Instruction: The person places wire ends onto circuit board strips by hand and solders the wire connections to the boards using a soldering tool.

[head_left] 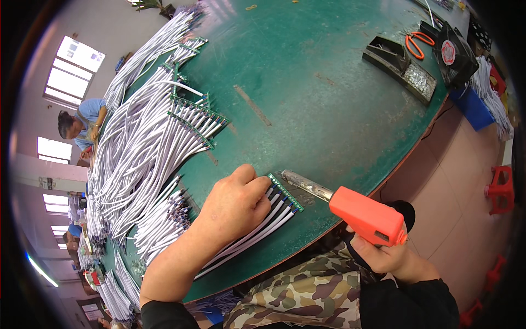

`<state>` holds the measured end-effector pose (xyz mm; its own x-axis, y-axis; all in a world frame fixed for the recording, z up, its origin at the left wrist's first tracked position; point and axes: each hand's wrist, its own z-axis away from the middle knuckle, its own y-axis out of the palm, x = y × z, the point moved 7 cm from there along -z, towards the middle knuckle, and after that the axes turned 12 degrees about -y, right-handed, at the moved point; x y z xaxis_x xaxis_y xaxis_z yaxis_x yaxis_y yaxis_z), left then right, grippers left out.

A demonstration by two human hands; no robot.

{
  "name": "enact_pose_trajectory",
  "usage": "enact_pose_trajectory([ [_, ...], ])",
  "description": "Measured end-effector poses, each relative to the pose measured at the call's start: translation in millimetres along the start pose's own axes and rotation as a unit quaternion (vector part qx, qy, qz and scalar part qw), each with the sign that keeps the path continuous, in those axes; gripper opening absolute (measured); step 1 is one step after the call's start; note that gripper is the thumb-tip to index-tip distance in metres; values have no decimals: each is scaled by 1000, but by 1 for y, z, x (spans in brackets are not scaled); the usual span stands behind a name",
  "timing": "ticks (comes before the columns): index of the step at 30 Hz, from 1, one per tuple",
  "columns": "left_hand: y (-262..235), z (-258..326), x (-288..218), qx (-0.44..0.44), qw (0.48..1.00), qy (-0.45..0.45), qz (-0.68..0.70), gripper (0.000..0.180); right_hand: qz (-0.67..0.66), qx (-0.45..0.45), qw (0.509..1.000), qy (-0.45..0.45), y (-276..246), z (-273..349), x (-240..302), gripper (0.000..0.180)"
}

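My left hand (234, 204) is closed, knuckles up, beside a narrow green circuit board strip (286, 193) near the table's front edge. Its fingertips are mostly hidden, but a white cable (270, 193) shows at their edge. Several white cables (263, 229) with blue wire ends run from the strip toward the lower left, partly under my left wrist. My right hand (383, 255) is wrapped round the orange handle of a pistol-shaped soldering iron (364, 215). The iron's metal tip points left, close to the strip's far end; I cannot tell whether they touch.
Piles of white cables (137, 137), many joined to green strips, cover the green table's (285, 98) left side. A loose cable bundle (164, 225) lies nearer. At the far right are a black soldering stand (397, 68), orange-handled scissors (419, 44) and a fan (455, 54). A co-worker (85, 123) sits at left.
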<state>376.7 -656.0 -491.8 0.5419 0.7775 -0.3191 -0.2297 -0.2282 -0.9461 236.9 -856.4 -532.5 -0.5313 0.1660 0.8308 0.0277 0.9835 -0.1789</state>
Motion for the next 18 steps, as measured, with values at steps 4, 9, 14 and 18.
enact_pose_trajectory([
  [4,-2,0,-2,-24,1000,13,-1,23,4,3,1000,-7,-1,5,-1,50],
  [9,-2,1,-1,-22,1000,8,1,23,-13,4,1000,3,1,8,-1,49],
  [14,-14,15,8,-35,999,-14,9,26,-41,-6,998,49,6,21,-1,43],
  [18,-56,60,32,-50,995,-57,59,35,-46,-111,985,121,-9,32,4,30],
])
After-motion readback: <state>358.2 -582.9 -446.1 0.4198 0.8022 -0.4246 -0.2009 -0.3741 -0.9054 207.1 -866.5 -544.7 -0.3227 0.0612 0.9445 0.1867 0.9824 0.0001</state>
